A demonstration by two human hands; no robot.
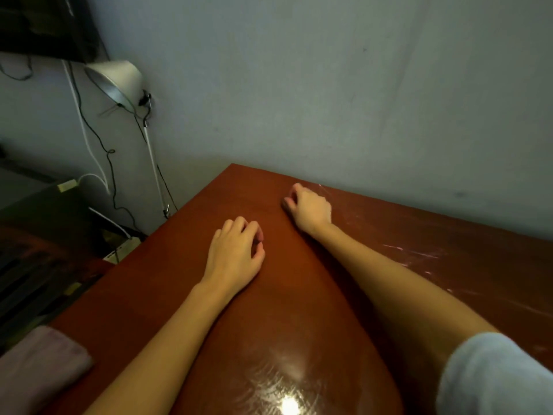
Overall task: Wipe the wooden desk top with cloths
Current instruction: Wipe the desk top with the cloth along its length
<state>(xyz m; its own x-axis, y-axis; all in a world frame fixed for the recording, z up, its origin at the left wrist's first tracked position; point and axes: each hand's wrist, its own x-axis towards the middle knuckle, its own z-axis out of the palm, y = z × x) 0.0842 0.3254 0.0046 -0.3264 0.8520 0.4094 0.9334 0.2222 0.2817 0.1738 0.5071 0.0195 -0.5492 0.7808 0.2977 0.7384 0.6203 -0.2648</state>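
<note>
While both hands rested far out on the desk (167,280), the cloth (42,363) sat well behind them, at the near left corner of the top, close to the person's body and outside the left forearm. It was a folded pinkish pad, lying flat and partly cut off by the frame edge, so its long axis could not be told. The left hand (235,256) was the nearer of the two. The right hand (311,209) was farther out, near the wall (329,100) at the desk's back edge, and the left arm lay between it and the cloth. A reach for the cloth therefore looked like a job for the left hand, pulling back toward the body and out to the left, not forward.

Neither hand held anything that showed. The left hand rested on the wood with its fingers curled under and the thumb against them, clenched on nothing. The right hand was curled likewise, knuckles up, fingertips down on the top, with no cloth in it. Only one cloth was in view. Streaks and glare (290,402) on the near and right parts of the desk suggested, as a guess, that wiping was not finished
</note>
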